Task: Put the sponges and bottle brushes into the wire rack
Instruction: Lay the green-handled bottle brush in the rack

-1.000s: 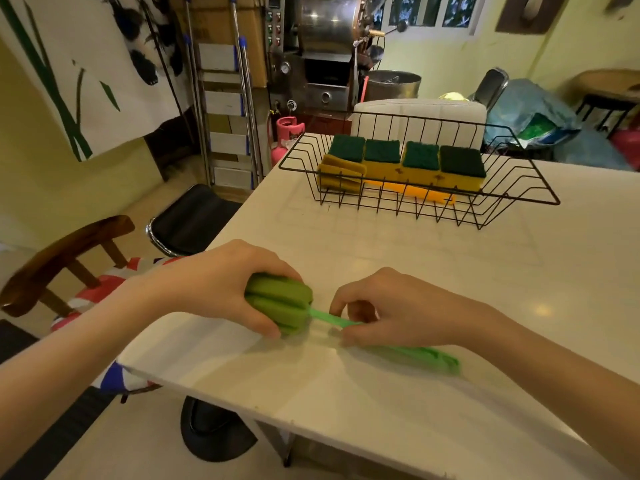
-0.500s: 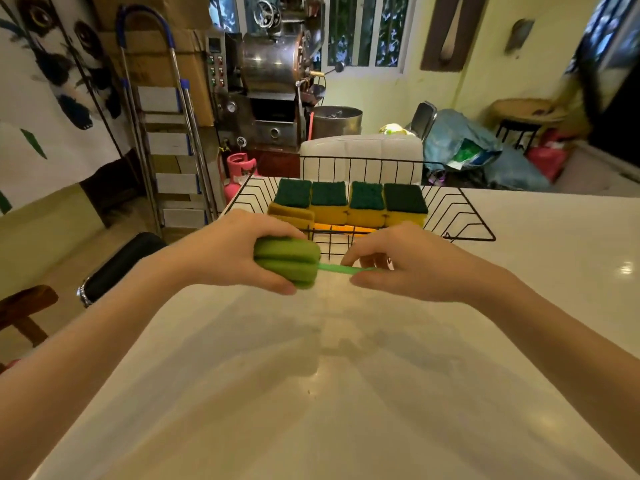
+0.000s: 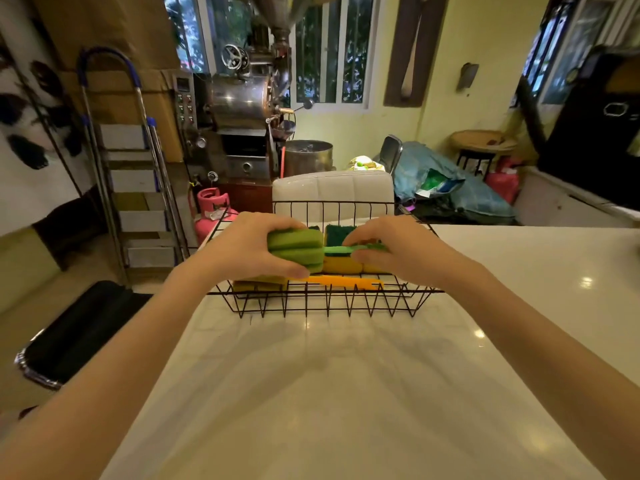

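A green bottle brush (image 3: 297,250) with a thick sponge head is held level over the black wire rack (image 3: 322,301). My left hand (image 3: 247,249) wraps the sponge head, and my right hand (image 3: 398,249) pinches the thin green handle. Inside the rack stand several yellow sponges (image 3: 343,265) with dark green tops, partly hidden by my hands. An orange bottle brush (image 3: 341,281) lies flat along the rack's near side.
The rack sits at the far edge of a white marble table (image 3: 346,393). Behind it stands a white padded chair back (image 3: 332,190). A black stool (image 3: 76,336) is at the left, with a stepladder (image 3: 135,188) and a pink gas cylinder (image 3: 211,211) beyond.
Both hands lifted the green bottle brush off the table near me and carried it forward until it hangs over the rack. The view tilted up with the motion.
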`<state>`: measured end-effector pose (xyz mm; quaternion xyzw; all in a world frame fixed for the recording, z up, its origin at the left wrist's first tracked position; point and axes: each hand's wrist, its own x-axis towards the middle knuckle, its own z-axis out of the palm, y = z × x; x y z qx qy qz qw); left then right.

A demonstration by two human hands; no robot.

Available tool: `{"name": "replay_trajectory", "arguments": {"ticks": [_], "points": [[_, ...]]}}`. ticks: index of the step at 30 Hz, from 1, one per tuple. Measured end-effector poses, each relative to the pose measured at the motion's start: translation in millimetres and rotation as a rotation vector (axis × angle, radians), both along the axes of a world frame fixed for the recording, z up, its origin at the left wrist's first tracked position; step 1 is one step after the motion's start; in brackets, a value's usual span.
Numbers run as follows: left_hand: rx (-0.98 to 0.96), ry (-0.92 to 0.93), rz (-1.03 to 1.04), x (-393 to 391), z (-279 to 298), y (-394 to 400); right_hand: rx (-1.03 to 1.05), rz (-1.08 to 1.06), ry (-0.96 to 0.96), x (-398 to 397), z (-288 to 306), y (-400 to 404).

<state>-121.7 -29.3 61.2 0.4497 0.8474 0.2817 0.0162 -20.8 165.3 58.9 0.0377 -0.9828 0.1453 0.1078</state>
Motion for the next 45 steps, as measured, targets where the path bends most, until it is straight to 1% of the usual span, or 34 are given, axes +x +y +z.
{"name": "replay_trajectory", "arguments": {"ticks": [3,5,7,8,10,11,12,14,17,19,21,24,26,27,29,30,31,32,34,35,36,37,38,39,41,42,45], "points": [[-0.006,0.008,0.016,-8,-7,3,0.012,-0.017,-0.005,-10,-8,0],[0.034,0.02,0.025,-15,-11,3,0.053,-0.031,-0.013,-15,-10,1],[0.166,0.028,0.053,-20,-12,2,0.071,-0.064,0.013,-18,-9,5],[0.28,0.01,0.084,-21,-11,2,0.032,-0.08,0.05,-19,-7,7],[0.546,-0.081,0.147,-19,-7,2,-0.176,-0.085,0.167,-22,-3,11],[0.643,-0.136,0.159,-17,-6,3,-0.313,-0.081,0.23,-23,-1,11],[0.694,-0.188,0.158,-14,-7,6,-0.449,-0.077,0.281,-25,-1,11],[0.664,-0.279,0.12,-6,-10,13,-0.741,-0.059,0.335,-29,-3,7],[0.531,-0.378,0.031,-1,-20,27,-1.231,0.002,0.35,-34,-10,-5],[0.49,-0.39,0.018,2,-26,33,-1.469,0.032,0.36,-35,-14,-14],[0.474,-0.318,0.035,5,-28,37,-1.586,0.035,0.361,-36,-19,-20],[0.447,-0.232,0.06,4,-29,38,-1.667,0.022,0.331,-35,-26,-22],[0.395,-0.203,0.08,-1,-28,36,-1.616,-0.049,0.272,-36,-28,-19],[0.365,-0.178,0.097,-5,-27,34,-1.52,-0.109,0.207,-35,-27,-17],[0.296,-0.108,0.122,-14,-25,31,-1.19,-0.18,-0.015,-29,-21,-10],[0.254,-0.073,0.126,-18,-25,30,-1.007,-0.164,-0.107,-25,-18,-7],[0.205,-0.044,0.123,-22,-24,29,-0.829,-0.12,-0.131,-20,-15,-4],[0.15,-0.02,0.111,-25,-24,29,-0.667,-0.063,-0.084,-16,-11,0],[0.027,0.026,0.069,-30,-26,29,-0.377,-0.003,0.089,-11,-5,9],[-0.025,0.045,0.047,-31,-27,29,-0.232,0.003,0.138,-12,-3,16],[-0.064,0.057,0.03,-31,-28,29,-0.092,0.001,0.128,-15,-3,25],[-0.089,0.059,0.019,-32,-29,30,0.032,-0.017,0.066,-18,-5,35],[-0.103,0.055,0.012,-32,-29,30,0.112,-0.043,-0.021,-22,-8,45],[-0.111,0.049,0.006,-33,-30,30,0.132,-0.066,-0.124,-24,-12,53],[-0.129,0.04,-0.013,-35,-32,30,0.02,-0.079,-0.295,-26,-18,63],[-0.143,0.035,-0.029,-35,-33,31,-0.044,-0.07,-0.336,-25,-21,66],[-0.202,0.02,-0.071,-35,-36,34,-0.124,-0.048,-0.33,-24,-27,69]]}}
